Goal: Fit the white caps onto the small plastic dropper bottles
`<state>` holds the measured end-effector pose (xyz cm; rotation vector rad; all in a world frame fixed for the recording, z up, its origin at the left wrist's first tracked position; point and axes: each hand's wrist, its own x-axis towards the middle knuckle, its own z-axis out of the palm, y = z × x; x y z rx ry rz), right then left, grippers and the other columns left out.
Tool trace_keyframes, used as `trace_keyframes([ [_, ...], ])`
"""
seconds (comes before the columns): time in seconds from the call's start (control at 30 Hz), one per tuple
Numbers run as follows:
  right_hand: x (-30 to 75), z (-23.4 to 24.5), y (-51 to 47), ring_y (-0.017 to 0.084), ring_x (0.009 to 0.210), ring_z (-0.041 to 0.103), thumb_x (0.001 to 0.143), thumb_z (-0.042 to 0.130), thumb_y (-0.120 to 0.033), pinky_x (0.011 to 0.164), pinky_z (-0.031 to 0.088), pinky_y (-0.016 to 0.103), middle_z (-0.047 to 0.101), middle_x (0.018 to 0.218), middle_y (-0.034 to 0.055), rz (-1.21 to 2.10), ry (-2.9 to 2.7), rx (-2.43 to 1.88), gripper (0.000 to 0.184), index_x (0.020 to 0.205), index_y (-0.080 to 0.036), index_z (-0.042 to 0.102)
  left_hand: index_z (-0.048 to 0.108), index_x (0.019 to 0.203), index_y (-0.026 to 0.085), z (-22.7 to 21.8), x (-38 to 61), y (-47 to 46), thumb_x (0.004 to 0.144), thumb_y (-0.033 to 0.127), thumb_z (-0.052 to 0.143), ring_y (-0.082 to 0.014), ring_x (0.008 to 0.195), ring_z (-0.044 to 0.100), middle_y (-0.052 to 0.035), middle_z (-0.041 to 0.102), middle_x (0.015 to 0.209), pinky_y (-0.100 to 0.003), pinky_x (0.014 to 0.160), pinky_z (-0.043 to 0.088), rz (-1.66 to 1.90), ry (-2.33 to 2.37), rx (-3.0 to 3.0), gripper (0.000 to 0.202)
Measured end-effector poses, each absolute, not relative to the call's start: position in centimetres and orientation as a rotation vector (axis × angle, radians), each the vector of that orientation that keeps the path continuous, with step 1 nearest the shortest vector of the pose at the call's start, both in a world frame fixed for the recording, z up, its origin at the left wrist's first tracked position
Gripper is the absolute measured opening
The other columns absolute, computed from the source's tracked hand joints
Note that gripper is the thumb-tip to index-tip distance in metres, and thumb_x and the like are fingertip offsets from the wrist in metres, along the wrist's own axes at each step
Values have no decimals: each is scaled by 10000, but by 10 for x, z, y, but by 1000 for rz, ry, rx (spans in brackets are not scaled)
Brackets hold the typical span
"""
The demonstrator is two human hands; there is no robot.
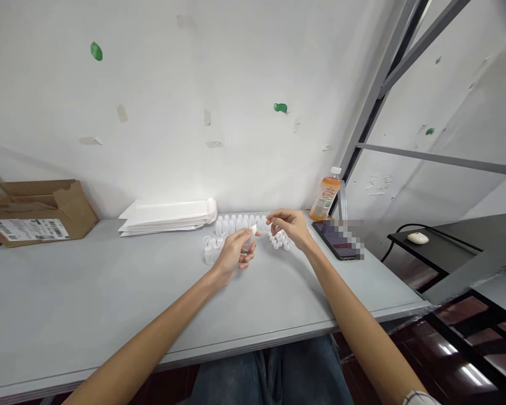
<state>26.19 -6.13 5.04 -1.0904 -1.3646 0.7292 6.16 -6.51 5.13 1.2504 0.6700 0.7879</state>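
- Currently, the left hand [233,251] grips a small bottle [248,244] just in front of the bottle rows [226,226].
- The right hand [294,228], fingers bent, hovers at the rows' right end; whether its fingertips pinch anything, I cannot tell.
- Loose white caps [279,241] lie just right of the rows.
- More little bottles [209,256] stand before the rows' left end, contents too small to tell.
- Right of the rows, a drink bottle [325,197] holds orange liquid [318,214].
- Well left of them sits an open cardboard box [78,211], its inside hidden.
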Motion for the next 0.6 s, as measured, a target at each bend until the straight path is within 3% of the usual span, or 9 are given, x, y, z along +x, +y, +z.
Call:
trace_keyframes([
  [0.17, 251, 57, -71, 99, 479, 532, 754, 662, -387, 429, 423, 233, 665, 703, 50, 978, -1522, -1067, 250, 734, -138, 681, 574, 881, 172, 46, 65, -66, 829, 451, 536, -66, 487, 387, 18, 447, 697, -161, 379, 250, 784, 665, 1325, 286],
  [0.3, 250, 55, -72, 85, 459, 497, 744, 688, -343, 401, 372, 223, 650, 693, 36, 1005, -1563, -1048, 207, 769, -138, 691, 542, 796, 164, 40, 68, -65, 819, 459, 571, -55, 471, 361, 31, 415, 667, -161, 375, 254, 783, 704, 1394, 298],
  [0.47, 253, 56, -72, 87, 455, 511, 717, 711, -315, 408, 376, 226, 631, 690, 15, 1071, -1554, -1058, 191, 804, -147, 681, 521, 944, 186, 33, 69, -61, 806, 493, 608, -75, 426, 427, 62, 438, 613, -198, 390, 379, 903, 743, 1504, 348],
  [0.6, 254, 55, -71, 109, 466, 556, 721, 732, -372, 426, 413, 237, 642, 692, 17, 1149, -1543, -1029, 250, 811, -152, 656, 473, 947, 220, 36, 66, -63, 811, 486, 611, -79, 374, 440, 80, 503, 579, -197, 397, 352, 1000, 774, 1640, 329],
])
